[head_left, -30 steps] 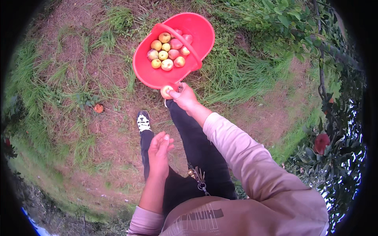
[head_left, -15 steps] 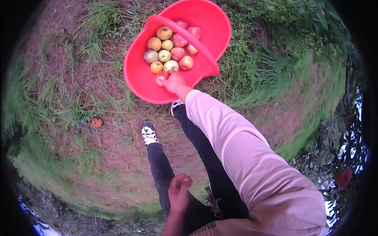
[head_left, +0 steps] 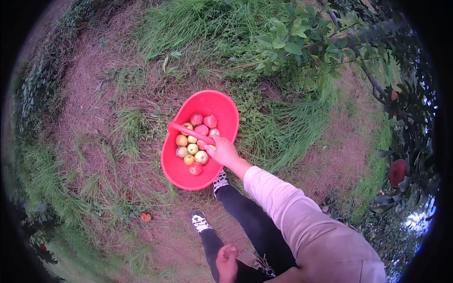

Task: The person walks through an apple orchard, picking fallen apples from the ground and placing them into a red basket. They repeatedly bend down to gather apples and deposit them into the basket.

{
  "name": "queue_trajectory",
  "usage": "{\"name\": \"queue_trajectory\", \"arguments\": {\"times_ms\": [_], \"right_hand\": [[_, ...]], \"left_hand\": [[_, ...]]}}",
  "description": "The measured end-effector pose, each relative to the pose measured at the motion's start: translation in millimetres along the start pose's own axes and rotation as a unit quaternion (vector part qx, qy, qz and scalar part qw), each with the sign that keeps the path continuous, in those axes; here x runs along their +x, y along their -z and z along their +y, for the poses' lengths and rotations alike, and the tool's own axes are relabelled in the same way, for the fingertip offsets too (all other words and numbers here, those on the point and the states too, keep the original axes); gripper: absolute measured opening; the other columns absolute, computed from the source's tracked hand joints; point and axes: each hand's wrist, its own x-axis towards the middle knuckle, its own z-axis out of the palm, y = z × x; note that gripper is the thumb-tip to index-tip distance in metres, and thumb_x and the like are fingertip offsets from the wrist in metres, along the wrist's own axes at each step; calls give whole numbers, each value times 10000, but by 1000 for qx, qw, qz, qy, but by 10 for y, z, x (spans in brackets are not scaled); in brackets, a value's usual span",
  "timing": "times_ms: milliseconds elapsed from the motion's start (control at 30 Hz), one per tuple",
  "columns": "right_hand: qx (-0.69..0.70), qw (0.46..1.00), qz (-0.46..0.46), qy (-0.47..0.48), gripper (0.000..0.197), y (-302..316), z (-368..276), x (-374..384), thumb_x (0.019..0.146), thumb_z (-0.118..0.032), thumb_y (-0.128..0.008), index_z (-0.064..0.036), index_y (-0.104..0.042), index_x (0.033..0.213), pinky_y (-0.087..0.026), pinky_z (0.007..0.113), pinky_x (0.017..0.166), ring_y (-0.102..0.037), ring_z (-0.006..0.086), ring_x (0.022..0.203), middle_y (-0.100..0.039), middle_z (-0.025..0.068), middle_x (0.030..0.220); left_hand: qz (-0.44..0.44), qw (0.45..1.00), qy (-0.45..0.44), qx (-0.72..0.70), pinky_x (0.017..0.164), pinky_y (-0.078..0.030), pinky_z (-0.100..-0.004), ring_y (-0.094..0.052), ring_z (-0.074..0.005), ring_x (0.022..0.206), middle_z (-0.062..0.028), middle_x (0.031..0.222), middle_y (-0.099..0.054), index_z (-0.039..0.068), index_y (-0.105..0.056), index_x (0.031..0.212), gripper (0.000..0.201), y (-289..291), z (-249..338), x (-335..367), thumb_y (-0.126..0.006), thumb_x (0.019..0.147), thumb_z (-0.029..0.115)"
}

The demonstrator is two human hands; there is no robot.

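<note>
A red plastic basket (head_left: 214, 104) stands on the ground ahead of my feet, with several apples (head_left: 192, 149) in it, some red and some yellow-green. Its arched handle (head_left: 191, 133) crosses over the fruit. My right hand (head_left: 223, 151) is closed round the right end of that handle, arm stretched forward. Low in the view, my left hand (head_left: 227, 260) hangs in front of my legs with fingers curled in and nothing showing in them.
Leafy branches (head_left: 288, 42) reach in from the upper right, and a red apple (head_left: 397, 172) hangs at the right rim. A reddish-brown fruit (head_left: 146, 217) lies on the ground to the left. Long grass (head_left: 302, 127) grows beside the basket.
My right hand has let go of a red apple at the basket's near end and moved to the handle. The basket now looks smaller and lower in the view. My left hand remains curled.
</note>
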Motion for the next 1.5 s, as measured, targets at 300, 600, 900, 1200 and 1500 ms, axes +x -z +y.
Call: {"name": "queue_trajectory", "arguments": {"times_ms": [300, 600, 900, 1200, 1500], "right_hand": [[-35, 982, -170, -70, 480, -388, -369, -600, 938, -467, -677, -65, -715, 1198, -552, 472, 941, -711, 353, 1099, -738, 185, 1162], [296, 941, -45, -161, 488, 530, -739, -2901, 952, -488, -712, -28, -729, 1111, -563, 399, 740, -732, 260, 846, -728, 136, 915], [409, 878, 13, -247, 466, 1282, -1017, -5339, 996, -446, -679, 3, -700, 1118, -578, 348, 738, -732, 203, 799, -744, 83, 899], [499, 817, 143, -252, 469, 1402, -191, -6716, 1001, -480, -659, -31, -752, 1099, -579, 326, 744, -735, 174, 807, -767, 68, 902], [607, 730, 282, -136, 552, 1945, 1138, -7774, 984, -512, -673, 36, -718, 1021, -569, 354, 724, -736, 219, 768, -764, 106, 877]], "left_hand": [[7, 991, -95, 97, 840, -533, -299, -628, -136, 932, -54, 1058, -705, 21, -652, 1303, 338, 552, 139, -418, -671, 1018, 200], [-107, 970, -189, 106, 902, -539, -293, -701, -161, 961, -109, 1086, -745, -16, -653, 1267, 301, 861, 680, -1005, -694, 996, 105], [-349, 861, -195, 315, 1063, -484, -326, -617, -189, 1245, -125, 1352, -643, -52, -526, 1400, 435, 188, 307, -1846, -652, 1003, 73], [-475, 785, -10, 398, 925, -527, -319, -671, -180, 990, -80, 1077, -694, 22, -606, 1157, 211, -589, -336, -2474, -664, 958, 59], [-486, 676, -64, 551, 947, -494, -341, -640, -169, 1014, -66, 1084, -678, 25, -595, 1193, 241, -1865, -1236, -3540, -637, 958, 52]]}}
